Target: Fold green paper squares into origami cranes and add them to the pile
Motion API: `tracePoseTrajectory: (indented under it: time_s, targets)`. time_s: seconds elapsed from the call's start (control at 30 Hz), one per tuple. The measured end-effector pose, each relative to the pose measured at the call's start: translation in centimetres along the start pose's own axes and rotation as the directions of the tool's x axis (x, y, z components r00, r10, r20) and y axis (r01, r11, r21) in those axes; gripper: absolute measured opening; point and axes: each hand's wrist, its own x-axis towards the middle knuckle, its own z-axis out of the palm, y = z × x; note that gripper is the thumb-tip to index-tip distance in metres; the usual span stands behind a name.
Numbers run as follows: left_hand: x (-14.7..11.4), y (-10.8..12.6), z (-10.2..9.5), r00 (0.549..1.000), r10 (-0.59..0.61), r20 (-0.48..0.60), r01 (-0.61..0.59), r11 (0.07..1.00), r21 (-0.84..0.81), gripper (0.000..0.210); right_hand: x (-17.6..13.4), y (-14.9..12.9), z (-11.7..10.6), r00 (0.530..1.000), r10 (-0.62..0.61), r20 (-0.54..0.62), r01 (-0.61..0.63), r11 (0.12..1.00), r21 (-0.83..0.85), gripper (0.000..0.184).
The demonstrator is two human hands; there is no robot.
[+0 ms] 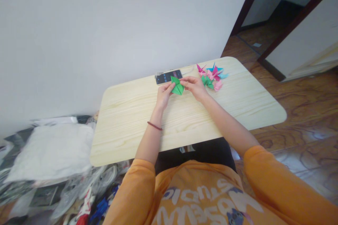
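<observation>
A piece of green origami paper, folded into a diamond shape, is held just above the table between my two hands. My left hand pinches its left corner between thumb and fingers. On the other side, my right hand grips the right corner with thumb and forefinger. Behind the paper lies a phone with its screen lit, partly covered by the paper's top point. To the right of my right hand sits a cluster of folded paper cranes in pink, magenta, blue and green.
The pale wooden table has rounded corners and stands against a white wall. A white cable runs from the phone. At left on the floor are a white cushion-like bundle and plastic-wrapped clutter. A doorway opens at upper right.
</observation>
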Motion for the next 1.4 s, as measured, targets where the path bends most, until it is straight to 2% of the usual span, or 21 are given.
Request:
tracePoseTrajectory:
  time_s: [0.3,0.53,0.73,1.1,1.23,1.4]
  targets:
    - [0.0,-0.4,-0.1,0.997,0.078,0.006,-0.078,0.996,0.046,0.036,-0.2,0.1,0.2,0.995,0.083,0.048,-0.089,0.986,0.138,0.040]
    - [0.2,-0.7,-0.1,0.982,0.181,-0.051,-0.179,0.983,0.049,0.035,-0.2,0.1,0.3,0.993,0.114,0.026,-0.116,0.984,0.138,0.042]
    - [0.0,-0.7,-0.1,0.986,0.122,-0.111,-0.117,0.992,0.052,0.041,-0.4,-0.2,0.3,0.986,0.151,0.073,-0.163,0.966,0.199,0.042]
    - [0.4,-0.9,-0.4,0.993,0.102,-0.060,-0.101,0.995,0.004,0.048,-0.3,-0.4,0.2,0.986,0.148,0.075,-0.162,0.954,0.251,0.043]
    - [0.6,-1.0,-0.6,0.988,0.131,-0.082,-0.132,0.991,-0.015,0.049,-0.3,-0.3,0.1,0.988,0.135,0.076,-0.151,0.954,0.258,0.041]
    - [0.5,-0.9,-0.5,0.965,0.232,-0.122,-0.225,0.972,0.063,0.043,-0.1,0.0,-0.1,0.989,0.124,0.076,-0.139,0.964,0.227,0.042]
